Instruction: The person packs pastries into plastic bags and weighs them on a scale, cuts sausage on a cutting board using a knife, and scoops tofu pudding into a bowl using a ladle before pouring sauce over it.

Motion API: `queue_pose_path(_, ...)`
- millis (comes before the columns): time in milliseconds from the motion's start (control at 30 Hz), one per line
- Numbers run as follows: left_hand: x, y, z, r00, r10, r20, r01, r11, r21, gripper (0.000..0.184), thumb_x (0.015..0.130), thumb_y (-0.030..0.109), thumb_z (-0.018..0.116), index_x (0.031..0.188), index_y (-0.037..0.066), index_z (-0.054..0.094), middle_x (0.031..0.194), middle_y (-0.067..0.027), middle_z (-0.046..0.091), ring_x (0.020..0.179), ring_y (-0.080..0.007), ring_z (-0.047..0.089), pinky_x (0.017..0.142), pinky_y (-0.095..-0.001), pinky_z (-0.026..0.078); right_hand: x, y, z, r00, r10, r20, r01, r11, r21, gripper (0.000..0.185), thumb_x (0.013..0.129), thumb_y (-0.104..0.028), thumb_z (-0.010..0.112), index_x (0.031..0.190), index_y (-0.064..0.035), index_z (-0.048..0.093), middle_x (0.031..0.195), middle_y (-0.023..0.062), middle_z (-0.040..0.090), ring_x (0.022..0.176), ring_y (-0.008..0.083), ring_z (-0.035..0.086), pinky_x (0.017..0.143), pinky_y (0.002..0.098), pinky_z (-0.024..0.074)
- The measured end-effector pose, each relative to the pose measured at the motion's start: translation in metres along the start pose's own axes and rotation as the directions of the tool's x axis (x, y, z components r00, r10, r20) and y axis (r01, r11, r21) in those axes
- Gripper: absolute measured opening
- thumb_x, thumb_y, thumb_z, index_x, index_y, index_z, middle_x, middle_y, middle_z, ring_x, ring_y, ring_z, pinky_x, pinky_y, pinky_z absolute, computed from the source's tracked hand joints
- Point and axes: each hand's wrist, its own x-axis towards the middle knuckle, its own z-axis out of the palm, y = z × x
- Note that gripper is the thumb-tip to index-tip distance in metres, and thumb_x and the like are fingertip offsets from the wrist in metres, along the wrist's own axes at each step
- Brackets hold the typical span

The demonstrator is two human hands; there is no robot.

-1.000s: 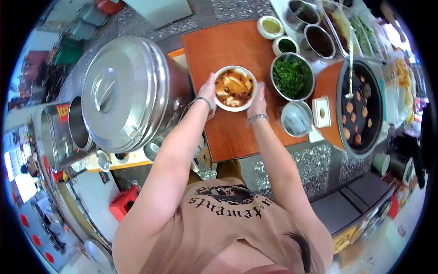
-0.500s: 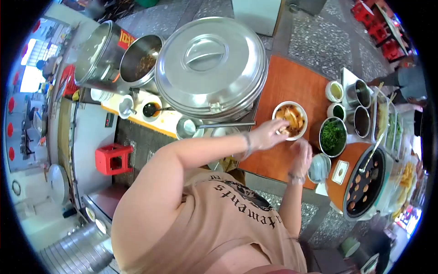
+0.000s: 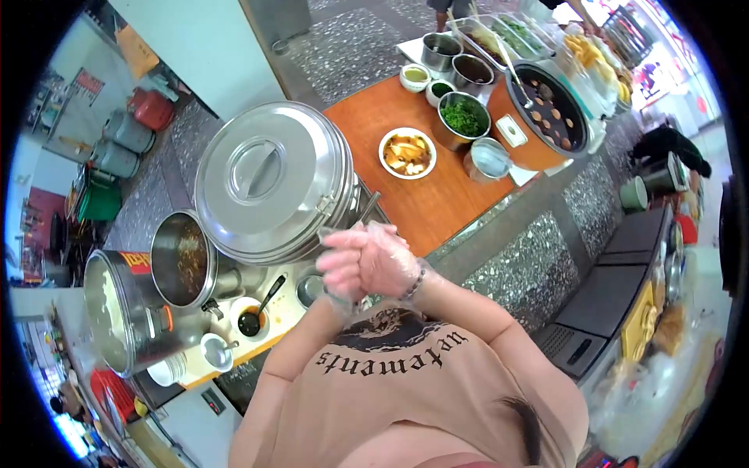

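My two hands are close together in front of my chest, both in thin clear plastic gloves. My right hand [image 3: 374, 261] lies in front, palm showing, fingers stretched apart to the left and slightly blurred; nothing sits in it. My left hand [image 3: 343, 298] is mostly hidden behind it, touching or nearly touching it. A white bowl [image 3: 383, 158] stands apart from the hands on the orange-brown tabletop [image 3: 433, 210], holding pale pieces in brown sauce [image 3: 407, 154]. Beyond it are a metal pot of chopped green herbs [image 3: 463, 117] and a container with clear plastic over it [image 3: 490, 161].
A large lidded steel pot [image 3: 261, 171] stands left of my hands. Nearby are an open steel pot [image 3: 183, 257] and a dark-sauce bowl with a ladle [image 3: 251, 321]. An orange cooker [image 3: 519, 144] with round items in dark liquid is at the right.
Both hands have drawn back from the white bowl and come together before my chest. The bowl stays on the tabletop. The view has turned toward the right.
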Motion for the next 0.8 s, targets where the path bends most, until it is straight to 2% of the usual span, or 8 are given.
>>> queue_pose_path(67, -0.008, -0.001, -0.003, 0.975, 0.221, -0.002, -0.22, 0.969, -0.112, 0.063, 0.094, 0.052, 0.039, 0.129, 0.0, 0.045, 0.114, -0.0145, 0.059, 0.105, -0.0226, 0.059, 0.092, -0.0348, 0.047, 0.017, 0.03, -0.026, 0.953, -0.301, -0.032, 0.303, 0.95, 0.075, 0.038, 0.091, -0.033, 0.053, 0.117, -0.0058, 0.06, 0.097, 0.0063, 0.067, 0.084, 0.0255, 0.067, 0.075, 0.038, 0.0536)
queue_pose_path(100, -0.005, -0.001, -0.022, 0.956, 0.281, -0.088, -0.2, 0.839, 0.506, 0.06, 0.091, 0.047, 0.046, 0.128, 0.001, 0.046, 0.11, -0.0127, 0.06, 0.096, -0.0199, 0.061, 0.087, -0.0336, 0.049, -0.003, 0.013, -0.002, 0.803, -0.559, 0.205, 0.545, 0.55, -0.633, 0.037, 0.089, -0.032, 0.056, 0.116, -0.0059, 0.06, 0.097, 0.0083, 0.067, 0.088, 0.0273, 0.066, 0.078, 0.0387, 0.0521)
queue_pose_path(133, -0.009, -0.002, -0.027, 0.947, 0.305, -0.098, -0.169, 0.735, 0.656, 0.059, 0.091, 0.046, 0.046, 0.128, 0.001, 0.046, 0.109, -0.0125, 0.06, 0.096, -0.0198, 0.061, 0.087, -0.0336, 0.049, -0.014, 0.005, 0.012, 0.662, -0.511, 0.548, 0.482, -0.269, -0.834, 0.037, 0.088, -0.03, 0.058, 0.115, -0.006, 0.06, 0.097, 0.0103, 0.066, 0.093, 0.0292, 0.065, 0.082, 0.0394, 0.0507)
queue_pose_path(167, -0.01, -0.006, -0.028, 0.95, 0.299, -0.084, -0.182, 0.756, 0.629, 0.058, 0.091, 0.046, 0.046, 0.128, 0.001, 0.047, 0.109, -0.0124, 0.06, 0.095, -0.0197, 0.061, 0.087, -0.0335, 0.05, -0.011, 0.009, 0.009, 0.595, -0.46, 0.659, 0.41, -0.531, -0.741, 0.029, 0.08, -0.029, 0.065, 0.099, -0.0068, 0.064, 0.1, 0.0154, 0.065, 0.094, 0.0333, 0.061, 0.082, 0.0422, 0.0493)
queue_pose_path(267, -0.016, -0.034, -0.026, 0.987, 0.148, -0.067, -0.122, 0.946, 0.302, 0.055, 0.091, 0.043, 0.047, 0.127, 0.001, 0.047, 0.107, -0.0119, 0.061, 0.094, -0.0195, 0.061, 0.086, -0.0333, 0.05, -0.019, 0.035, -0.009, 0.739, -0.335, 0.584, 0.241, -0.678, -0.694, 0.025, 0.077, -0.023, 0.063, 0.094, -0.0061, 0.065, 0.095, 0.0146, 0.064, 0.09, 0.0329, 0.06, 0.083, 0.0435, 0.0468)
queue_pose_path(400, -0.01, -0.061, -0.019, 0.993, 0.104, -0.051, -0.085, 0.954, 0.288, 0.051, 0.092, 0.04, 0.048, 0.127, 0.002, 0.048, 0.105, -0.0113, 0.061, 0.092, -0.0192, 0.061, 0.085, -0.0331, 0.05, -0.037, 0.054, -0.012, 0.852, -0.327, 0.408, -0.039, -0.818, -0.574, 0.028, 0.079, -0.032, 0.058, 0.083, -0.0047, 0.064, 0.084, 0.013, 0.062, 0.08, 0.0322, 0.058, 0.083, 0.0487, 0.0443)
queue_pose_path(567, 0.039, -0.084, 0.014, 0.975, 0.214, 0.054, -0.217, 0.883, 0.416, 0.047, 0.095, 0.037, 0.046, 0.123, 0.0, 0.05, 0.106, -0.0127, 0.061, 0.096, -0.0211, 0.06, 0.088, -0.0346, 0.048, -0.086, 0.006, -0.036, 0.556, -0.491, 0.671, 0.423, -0.527, -0.737, 0.019, 0.074, -0.007, 0.066, 0.093, -0.0035, 0.064, 0.096, 0.0143, 0.066, 0.09, 0.0316, 0.063, 0.089, 0.0423, 0.046)
queue_pose_path(800, 0.12, -0.143, 0.114, 0.897, 0.422, -0.129, -0.314, 0.816, 0.484, 0.027, 0.1, 0.02, 0.044, 0.119, 0.002, 0.052, 0.105, -0.0112, 0.063, 0.094, -0.0203, 0.062, 0.089, -0.0347, 0.05, -0.297, -0.096, -0.098, 0.527, -0.768, 0.363, 0.178, -0.318, -0.931, 0.017, 0.084, -0.004, 0.062, 0.101, -0.0033, 0.062, 0.097, 0.0131, 0.065, 0.091, 0.0275, 0.064, 0.08, 0.0346, 0.051)
